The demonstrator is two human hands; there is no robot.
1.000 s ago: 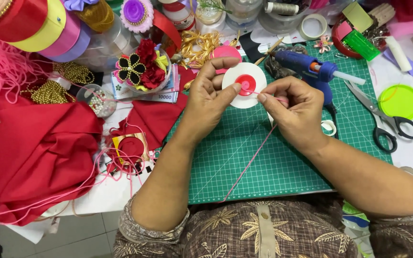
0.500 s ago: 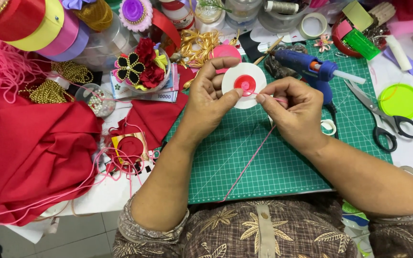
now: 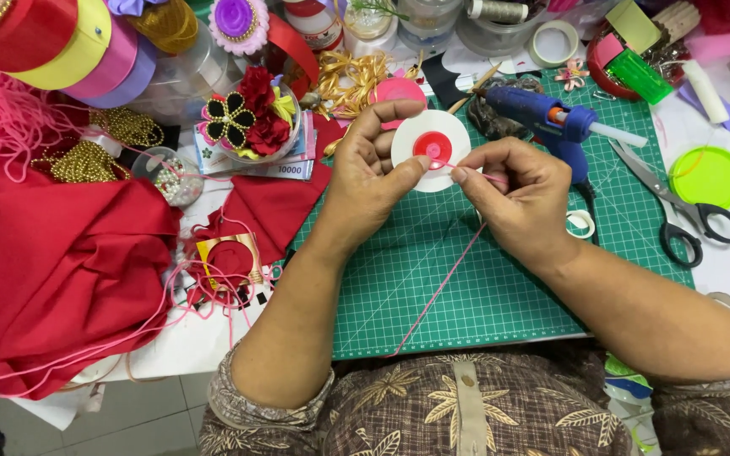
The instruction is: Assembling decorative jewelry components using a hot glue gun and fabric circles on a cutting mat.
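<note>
1. Holding a round white disc with a red centre [image 3: 431, 149] at upper centre of the frame, the left hand [image 3: 371, 180] gripped its edge.
2. The right hand [image 3: 513, 191] pinched a thin pink cord [image 3: 438, 291] against it.
3. Both hovered above the green cutting mat [image 3: 483, 279].
4. A blue glue gun [image 3: 542, 118] lay just behind.

At frame centre, above the green gridded cutting mat [image 3: 500, 279], the left hand [image 3: 369, 181] and right hand [image 3: 513, 198] meet at a white paper disc with a red middle [image 3: 433, 149]. Upper right of it lies a blue plastic glue gun [image 3: 542, 114]; black-handled steel scissors [image 3: 678, 207] lie further right, probably overhanging the mat's edge. Folded red cloth [image 3: 61, 279] fills the lower left.
</note>
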